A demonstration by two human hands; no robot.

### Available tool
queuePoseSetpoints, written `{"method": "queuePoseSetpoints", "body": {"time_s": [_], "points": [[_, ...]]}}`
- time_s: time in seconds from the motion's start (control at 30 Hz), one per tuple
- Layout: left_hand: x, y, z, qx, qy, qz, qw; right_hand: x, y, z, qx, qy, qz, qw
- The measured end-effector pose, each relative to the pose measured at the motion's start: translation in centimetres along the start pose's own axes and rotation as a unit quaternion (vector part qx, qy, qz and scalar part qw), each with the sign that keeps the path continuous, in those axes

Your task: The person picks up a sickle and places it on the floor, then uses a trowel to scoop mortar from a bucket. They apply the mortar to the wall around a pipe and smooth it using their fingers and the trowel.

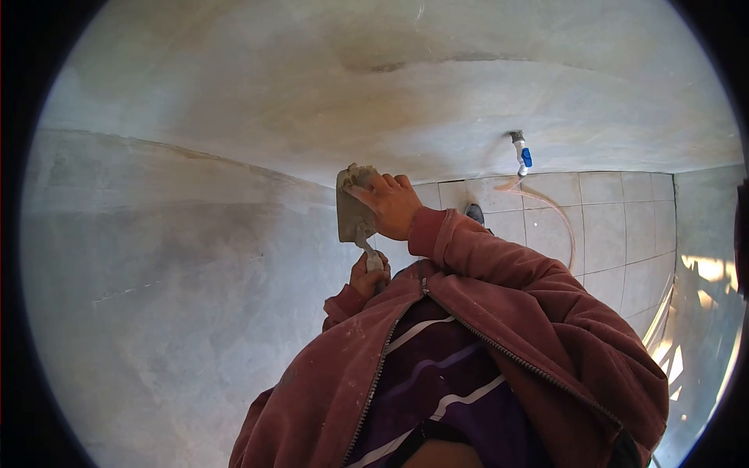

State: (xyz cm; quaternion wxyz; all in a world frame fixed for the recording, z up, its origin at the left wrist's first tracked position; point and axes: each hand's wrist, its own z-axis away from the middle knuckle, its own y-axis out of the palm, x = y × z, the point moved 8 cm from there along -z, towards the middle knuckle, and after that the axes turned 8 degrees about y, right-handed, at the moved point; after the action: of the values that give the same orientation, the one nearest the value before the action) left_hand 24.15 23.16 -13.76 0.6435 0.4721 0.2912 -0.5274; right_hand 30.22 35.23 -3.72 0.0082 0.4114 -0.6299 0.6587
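Observation:
My left hand [368, 274] is closed around the handle of a trowel [353, 217]. The trowel's blade is flat, roughly rectangular and smeared with grey, and it points away from my body. A clump of wet mortar [356, 173] sits at the blade's far end. My right hand [396, 209] reaches across from the right and is closed at the blade's right edge. One digit lies over the blade's face by the mortar, while the other fingers are curled and their tips are hidden.
Grey plastered walls [179, 296] stand ahead and on the left, with another wall [702, 226] at right. A white tap with a blue handle [527, 157] juts from the wall ahead. A clear hose [569, 226] runs over the tiled floor [605, 234]. One shoe [474, 212] shows below.

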Motion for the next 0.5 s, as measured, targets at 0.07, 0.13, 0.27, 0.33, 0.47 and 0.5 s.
{"method": "queuePoseSetpoints", "body": {"time_s": [0.07, 0.13, 0.27, 0.33, 0.47, 0.5], "points": [[-0.2, 0.0, 0.0, -0.006, 0.003, -0.005, 1.000, 0.0, -0.2, 0.1, -0.025, -0.013, -0.023, 0.999], [-0.5, -0.1, -0.2, 0.005, 0.032, -0.036, 0.999, -0.3, -0.4, 0.6, -0.046, -0.014, -0.050, 0.998], [0.2, -0.5, -0.3, -0.008, 0.004, -0.035, 0.999, -6.4, 0.0, 2.3, -0.065, 0.047, -0.338, 0.938], [0.8, -0.6, -0.4, -0.019, 0.002, -0.012, 1.000, -12.8, -0.4, 3.7, -0.132, 0.163, -0.419, 0.883], [1.4, -1.6, -0.7, -0.062, -0.009, 0.017, 0.998, -26.3, 0.5, 7.7, -0.282, 0.384, -0.716, 0.511], [1.6, -1.8, -0.7, -0.068, -0.010, 0.008, 0.998, -27.6, -0.5, 8.5, -0.323, 0.396, -0.709, 0.486]]}}
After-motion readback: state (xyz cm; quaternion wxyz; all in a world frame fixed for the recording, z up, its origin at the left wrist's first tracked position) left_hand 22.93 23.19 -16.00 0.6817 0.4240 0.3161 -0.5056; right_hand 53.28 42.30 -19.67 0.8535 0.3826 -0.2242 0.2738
